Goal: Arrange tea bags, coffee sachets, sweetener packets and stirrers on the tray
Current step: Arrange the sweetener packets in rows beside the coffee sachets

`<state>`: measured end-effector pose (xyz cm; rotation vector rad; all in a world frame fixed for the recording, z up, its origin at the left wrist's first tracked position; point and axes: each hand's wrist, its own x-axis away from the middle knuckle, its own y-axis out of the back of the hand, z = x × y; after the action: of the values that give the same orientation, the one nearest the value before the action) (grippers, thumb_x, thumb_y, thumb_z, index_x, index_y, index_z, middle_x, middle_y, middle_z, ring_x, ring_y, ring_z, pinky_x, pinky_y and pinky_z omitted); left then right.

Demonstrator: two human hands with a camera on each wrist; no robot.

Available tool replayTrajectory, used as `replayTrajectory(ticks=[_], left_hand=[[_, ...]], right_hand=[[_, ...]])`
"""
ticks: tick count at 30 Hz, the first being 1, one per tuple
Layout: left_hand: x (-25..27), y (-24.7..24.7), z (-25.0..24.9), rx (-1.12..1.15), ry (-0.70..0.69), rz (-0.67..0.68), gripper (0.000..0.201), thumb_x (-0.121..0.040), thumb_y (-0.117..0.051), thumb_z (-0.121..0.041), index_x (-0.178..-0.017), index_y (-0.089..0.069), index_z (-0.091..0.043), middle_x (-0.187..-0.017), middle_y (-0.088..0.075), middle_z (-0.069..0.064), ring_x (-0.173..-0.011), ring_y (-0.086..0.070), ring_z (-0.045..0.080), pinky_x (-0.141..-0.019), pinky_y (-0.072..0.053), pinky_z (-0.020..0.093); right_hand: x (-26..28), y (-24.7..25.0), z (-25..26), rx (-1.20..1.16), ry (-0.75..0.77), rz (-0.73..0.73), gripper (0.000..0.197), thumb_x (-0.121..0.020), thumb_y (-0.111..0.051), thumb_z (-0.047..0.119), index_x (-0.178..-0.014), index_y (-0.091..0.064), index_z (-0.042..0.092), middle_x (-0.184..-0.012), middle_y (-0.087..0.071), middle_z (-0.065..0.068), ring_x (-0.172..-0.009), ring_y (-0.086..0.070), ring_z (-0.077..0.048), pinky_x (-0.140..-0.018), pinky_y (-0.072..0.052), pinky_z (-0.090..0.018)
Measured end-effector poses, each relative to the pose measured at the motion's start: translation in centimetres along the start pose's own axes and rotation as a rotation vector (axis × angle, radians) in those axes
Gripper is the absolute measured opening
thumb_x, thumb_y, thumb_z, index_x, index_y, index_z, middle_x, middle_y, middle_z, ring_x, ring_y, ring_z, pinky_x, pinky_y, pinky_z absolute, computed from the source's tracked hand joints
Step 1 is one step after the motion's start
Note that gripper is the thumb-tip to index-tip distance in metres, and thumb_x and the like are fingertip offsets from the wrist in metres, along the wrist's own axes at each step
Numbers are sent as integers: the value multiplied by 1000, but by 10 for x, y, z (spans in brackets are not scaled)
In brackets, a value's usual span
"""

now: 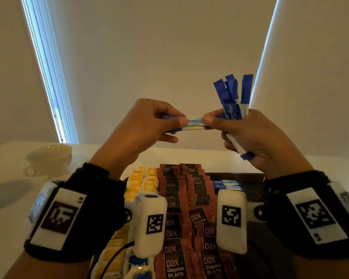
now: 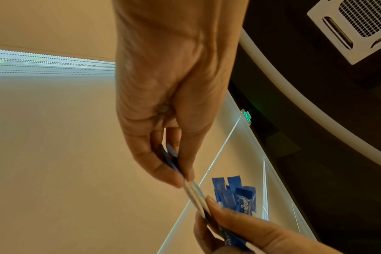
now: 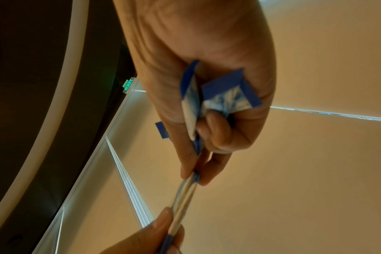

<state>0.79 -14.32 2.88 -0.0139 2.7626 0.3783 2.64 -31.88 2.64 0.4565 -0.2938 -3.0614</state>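
Above tray (image 1: pixel 236 175) | few sweetener packets (image 1: pixel 193 122) pinched endwise by left hand (image 1: pixel 147 125), right hand (image 1: pixel 256 135) | bundle (image 1: pixel 233 95) clutched right | light, limp, slippery: ends best gripped

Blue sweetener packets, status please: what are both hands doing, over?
Left hand and right hand pinch a few blue-and-white sweetener packets between them. Right also grips a bunch. Above dark tray; nothing blocking.

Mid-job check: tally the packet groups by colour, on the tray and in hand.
Yellow tea bags: 1 group, on the tray
Red-black coffee sachets: 1 group, on tray
White bags with blue print: 1 group, near edge
Blue sweetener packets: 3 groups: 1 on tray, 1 fan in right hand, 1 stack pinched between left hand and right hand
Total: 6 groups
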Motion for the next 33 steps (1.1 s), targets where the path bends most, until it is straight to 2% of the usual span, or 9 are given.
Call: replayTrajectory(ticks=[3, 6, 10, 14, 20, 23, 27, 29, 33], left_hand=[[0, -1, 0, 29, -24, -14, 9, -86, -64, -10, -89, -69, -17, -88, -66, 6, -74, -63, 11, -59, -54, 15], [0, -1, 0, 59, -37, -29, 9, -85, -65, -10, -87, -69, -17, -84, -67, 4, -68, -65, 9, -59, -54, 15], [-1, 1, 2, 89, -58, -66, 7, -83, -68, -9, -87, -70, -14, -83, -69, 5, -66, -68, 9, -60, -54, 14], [-1, 1, 2, 94, -72, -79, 7, -82, -69, -12, -89, -69, -12, -85, -70, 7, -70, -71, 12, -60, -55, 16], [1, 1, -2, 176, -23, -9, 9, -89, -59, -12, -94, -67, -13, -92, -68, 8, -73, -70, 7, -59, -56, 17], [0, 3, -1, 195, -6, -19, 13, -89, -60, -15, -100, -65, -12, -97, -68, 10, -80, -70, 11, -61, -57, 21], [-1, 2, 0, 159, -7, -47, 10, -89, -61, -17, -98, -65, -14, -92, -69, 8, -72, -69, 6, -56, -54, 18], [-1, 2, 1, 151, -11, -61, 7, -89, -60, -15, -95, -65, -14, -91, -68, 7, -69, -68, 4, -54, -52, 15], [-1, 1, 2, 177, -14, -79, 7, -89, -59, -11, -94, -64, -13, -93, -67, 8, -76, -70, 9, -59, -56, 18]], right_hand=[[-1, -2, -2, -7, -1, -27, 9, -79, -71, 24, -80, -71, 14, -63, -57, -7, -39, -40, -4, -40, -39, -16], [-3, -3, -3, -19, -17, -48, 14, -77, -73, 29, -79, -70, 15, -72, -61, -13, -42, -40, -6, -44, -39, -20], [-3, -1, -2, -20, -37, -15, 12, -76, -73, 25, -81, -70, 15, -61, -57, -4, -40, -41, -4, -41, -38, -17], [-1, 5, 1, 16, -69, -12, 12, -75, -73, 25, -82, -71, 15, -50, -55, 5, -48, -42, -7, -45, -40, -19], [1, 5, 1, 28, -88, -57, 12, -76, -72, 24, -80, -68, 14, -60, -55, -1, -49, -41, -8, -43, -40, -18], [2, 7, 3, 4, -92, -74, 9, -77, -71, 23, -77, -65, 16, -61, -54, -1, -49, -42, -8, -39, -42, -14], [2, 8, 4, 2, -107, -71, 12, -76, -71, 24, -82, -66, 14, -61, -55, -1, -46, -43, -6, -38, -41, -14], [2, 8, 3, 3, -115, -73, 11, -75, -72, 25, -78, -66, 16, -60, -56, 0, -44, -42, -5, -40, -41, -15], [1, 5, 2, -11, -102, -75, 12, -77, -71, 26, -77, -65, 16, -64, -57, -4, -42, -42, -4, -40, -39, -16]])
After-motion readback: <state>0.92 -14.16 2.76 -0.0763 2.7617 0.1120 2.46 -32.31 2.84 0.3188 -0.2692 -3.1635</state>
